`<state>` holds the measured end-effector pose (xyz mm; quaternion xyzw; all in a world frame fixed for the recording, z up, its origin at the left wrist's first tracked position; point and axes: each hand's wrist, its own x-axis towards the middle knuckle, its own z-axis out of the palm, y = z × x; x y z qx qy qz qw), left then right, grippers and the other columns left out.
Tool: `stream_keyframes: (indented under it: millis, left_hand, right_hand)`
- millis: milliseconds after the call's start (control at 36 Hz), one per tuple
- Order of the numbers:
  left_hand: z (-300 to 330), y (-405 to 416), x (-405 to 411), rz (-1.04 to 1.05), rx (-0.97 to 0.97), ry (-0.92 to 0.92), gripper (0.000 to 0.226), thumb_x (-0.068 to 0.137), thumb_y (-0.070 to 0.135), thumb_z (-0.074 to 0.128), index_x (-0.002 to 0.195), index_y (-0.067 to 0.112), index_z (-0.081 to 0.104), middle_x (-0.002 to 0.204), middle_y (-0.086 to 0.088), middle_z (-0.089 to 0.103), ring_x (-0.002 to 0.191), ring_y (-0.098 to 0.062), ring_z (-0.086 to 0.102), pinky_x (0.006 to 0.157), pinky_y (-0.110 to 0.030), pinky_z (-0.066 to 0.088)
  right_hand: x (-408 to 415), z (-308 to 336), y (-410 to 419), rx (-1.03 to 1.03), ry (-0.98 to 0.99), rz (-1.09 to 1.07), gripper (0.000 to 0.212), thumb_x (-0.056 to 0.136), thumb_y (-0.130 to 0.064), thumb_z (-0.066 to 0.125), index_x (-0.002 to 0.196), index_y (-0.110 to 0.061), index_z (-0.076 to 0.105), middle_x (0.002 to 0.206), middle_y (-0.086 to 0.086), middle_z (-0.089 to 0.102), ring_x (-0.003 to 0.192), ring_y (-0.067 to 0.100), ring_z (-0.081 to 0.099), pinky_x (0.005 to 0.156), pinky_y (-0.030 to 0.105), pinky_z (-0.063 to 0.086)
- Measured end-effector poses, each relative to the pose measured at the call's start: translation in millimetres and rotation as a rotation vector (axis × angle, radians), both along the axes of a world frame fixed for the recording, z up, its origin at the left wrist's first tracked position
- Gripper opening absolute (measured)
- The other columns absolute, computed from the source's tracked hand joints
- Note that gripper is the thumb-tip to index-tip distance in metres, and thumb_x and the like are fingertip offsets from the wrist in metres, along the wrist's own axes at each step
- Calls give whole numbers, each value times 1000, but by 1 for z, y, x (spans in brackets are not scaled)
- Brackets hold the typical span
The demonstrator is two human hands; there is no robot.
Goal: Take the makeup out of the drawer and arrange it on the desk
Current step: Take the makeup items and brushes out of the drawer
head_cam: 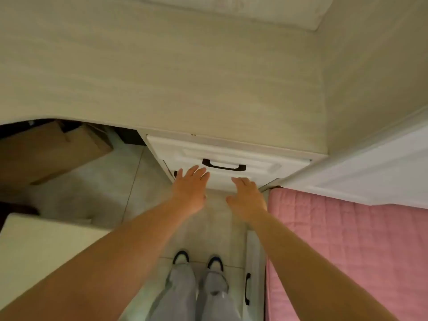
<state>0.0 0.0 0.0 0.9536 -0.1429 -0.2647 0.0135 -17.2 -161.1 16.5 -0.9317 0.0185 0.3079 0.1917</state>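
Just below the counter (162, 77) front edge, left hand (191, 188) and right hand (247, 198) hover spread, empty; fingers may slip past the shut drawer's (266, 167) handle (223, 165).

Both forearms are bare, with no sleeve showing down to the left hand (191, 189) and right hand (247, 196). Below them: loose light-grey trousers (196, 295) (slightly creased) and dark shoes (181, 256) with pale toes.
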Motion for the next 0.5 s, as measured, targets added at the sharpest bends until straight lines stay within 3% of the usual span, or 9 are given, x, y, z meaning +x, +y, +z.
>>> stream_keyframes:
  millis: [167,278,500]
  left_hand:
    - [-26,0,18,-40,-41,-82,66,93,31,48,148,17,13,157,1,8,144,-19,10,113,-37,18]
    - [-38,1,28,-58,-16,-95,70,93,31,47,149,17,8,157,2,5,143,-20,11,112,-37,22]
    - [-41,-7,37,-40,-24,-136,64,91,28,47,147,19,17,154,5,14,140,-19,17,103,-36,30]
  right_hand:
    - [24,-25,5,-56,-13,27,65,91,-26,47,149,-18,18,156,-2,14,143,18,13,113,34,24]
    - [35,-36,5,-121,-41,80,68,92,-29,45,149,-18,12,158,-2,8,144,19,7,114,34,19]
    - [40,-43,6,-207,-102,130,64,91,-27,44,148,-16,16,152,-3,20,142,17,12,113,31,18]
